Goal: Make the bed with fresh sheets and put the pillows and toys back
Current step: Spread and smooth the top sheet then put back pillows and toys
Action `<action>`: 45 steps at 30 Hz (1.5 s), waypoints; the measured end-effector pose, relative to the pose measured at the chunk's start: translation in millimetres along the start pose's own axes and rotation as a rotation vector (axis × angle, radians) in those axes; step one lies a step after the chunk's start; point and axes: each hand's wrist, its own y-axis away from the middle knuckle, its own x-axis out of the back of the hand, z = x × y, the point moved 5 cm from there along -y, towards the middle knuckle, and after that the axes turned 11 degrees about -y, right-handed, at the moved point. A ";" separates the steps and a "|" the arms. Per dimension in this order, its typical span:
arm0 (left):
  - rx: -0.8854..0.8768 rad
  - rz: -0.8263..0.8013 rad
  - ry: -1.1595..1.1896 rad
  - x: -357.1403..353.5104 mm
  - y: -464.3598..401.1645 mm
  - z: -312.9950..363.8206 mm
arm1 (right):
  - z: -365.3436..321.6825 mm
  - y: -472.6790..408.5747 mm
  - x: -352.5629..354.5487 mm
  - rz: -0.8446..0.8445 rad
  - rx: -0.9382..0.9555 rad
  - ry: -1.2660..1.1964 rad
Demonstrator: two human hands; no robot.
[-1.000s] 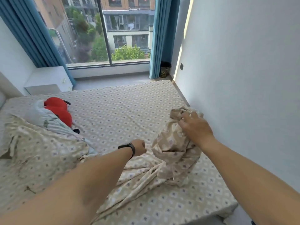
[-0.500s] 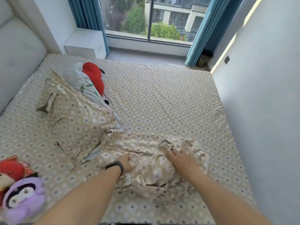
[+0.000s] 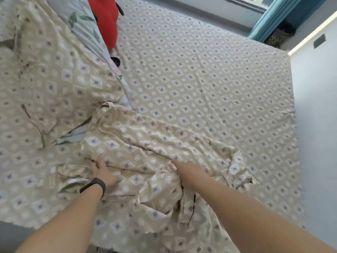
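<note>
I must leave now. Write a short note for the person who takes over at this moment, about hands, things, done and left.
Left hand: lies on the crumpled cloth; grip unclear.
Right hand: same cloth, fingers hidden in folds.
Fitted sheet: spread over the mattress.
Red toy and floral pillow: at upper left, beside a patterned cover.
Done: sheet on.
Left: straighten the cloth, place pillows and toys.

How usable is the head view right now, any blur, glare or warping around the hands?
Head view: soft motion blur throughout; wide-angle warping bends the bed edge; even daylight, with a bright sunlit strip on the wall at upper right; no glare on the loose patterned cover; left hand and right hand are visible, their fingertips smeared.
</note>
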 end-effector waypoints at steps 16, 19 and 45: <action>-0.432 -0.416 0.686 -126.2 106.5 295.5 | 179.2 -0.1 63.7 0.285 -0.136 -0.175; -0.645 -0.457 0.585 -105.5 149.5 393.1 | 239.1 65.3 141.1 0.659 -0.302 -0.057; -0.879 -0.219 -1.146 -234.4 89.6 57.2 | 165.1 25.9 -91.4 0.317 -0.209 0.154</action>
